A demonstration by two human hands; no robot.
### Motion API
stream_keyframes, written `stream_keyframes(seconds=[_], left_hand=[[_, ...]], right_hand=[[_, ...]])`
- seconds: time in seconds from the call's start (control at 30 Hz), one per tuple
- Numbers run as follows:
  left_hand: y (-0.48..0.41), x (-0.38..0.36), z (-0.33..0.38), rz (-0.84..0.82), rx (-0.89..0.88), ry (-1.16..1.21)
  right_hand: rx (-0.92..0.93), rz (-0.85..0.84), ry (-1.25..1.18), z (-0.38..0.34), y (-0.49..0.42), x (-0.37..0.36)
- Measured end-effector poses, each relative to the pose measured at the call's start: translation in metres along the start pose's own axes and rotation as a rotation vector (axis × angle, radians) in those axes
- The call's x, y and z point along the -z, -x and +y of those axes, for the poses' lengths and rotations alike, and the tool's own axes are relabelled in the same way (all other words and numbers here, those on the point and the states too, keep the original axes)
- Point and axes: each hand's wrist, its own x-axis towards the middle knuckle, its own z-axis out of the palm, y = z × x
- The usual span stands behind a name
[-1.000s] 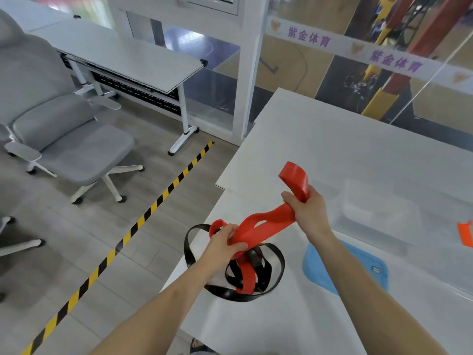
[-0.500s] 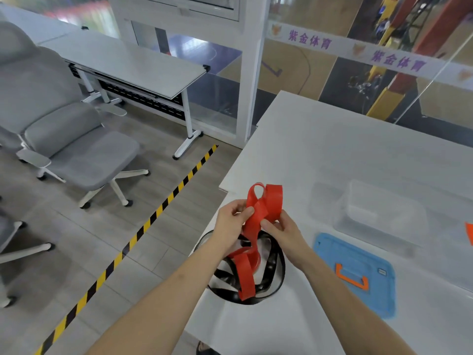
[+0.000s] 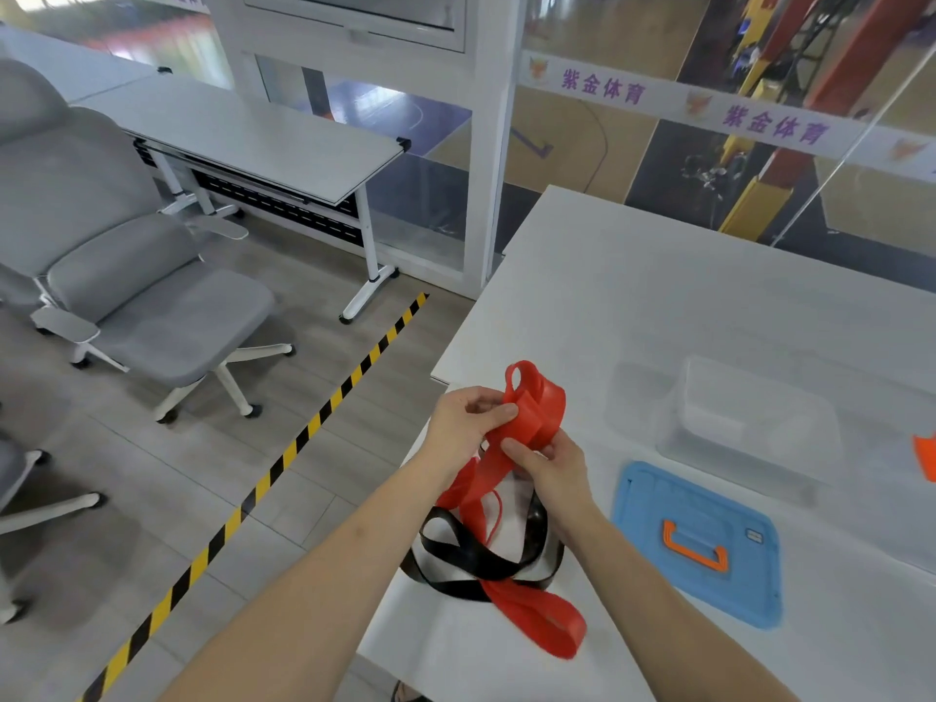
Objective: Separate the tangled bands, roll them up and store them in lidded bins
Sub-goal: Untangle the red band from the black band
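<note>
Nearest, on the table edge: the free end of the red band lies flat, crossing the black band, which sits slack in loose loops. The two are not yet separated.

Above them, the left hand pinches the red band's folded top; the right hand, just beside it, has its fingers curled round the strip below.

Handling, judged: light, limp, stretchy rubber, probably grippy rather than slick. Best held flat across its width, close to the fold, so that the roll does not spring open.

Beyond: blue lid, then clear bin, open.

Change: a second ago the hands were apart with the red band stretched between them. Now they meet, and the tail has slid out past the black loops.
</note>
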Motion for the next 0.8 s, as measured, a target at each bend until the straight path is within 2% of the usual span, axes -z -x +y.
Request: stream_keyframes(seconds=[0.17, 0.27, 0.33, 0.57, 0.8], left_hand=[[0.014, 0.011, -0.018, 0.042, -0.077, -0.144], [0.028, 0.013, -0.042, -0.089, -0.012, -0.181], [0.035, 0.010, -0.053, -0.191, -0.033, -0.187], [0.037, 0.001, -0.048, -0.245, -0.045, -0.159], [0.032, -0.001, -0.043, -0.143, -0.038, -0.229]], right_hand=[[0.010, 0.041, -0.120, -0.011, -0.003, 0.003], [-0.007, 0.041, -0.212, -0.028, -0.004, 0.009], [-0.001, 0.030, -0.213, -0.039, -0.002, 0.011], [0.036, 0.028, -0.212, -0.072, -0.005, 0.015], [0.126, 0.070, -0.192, -0.084, -0.008, 0.021]])
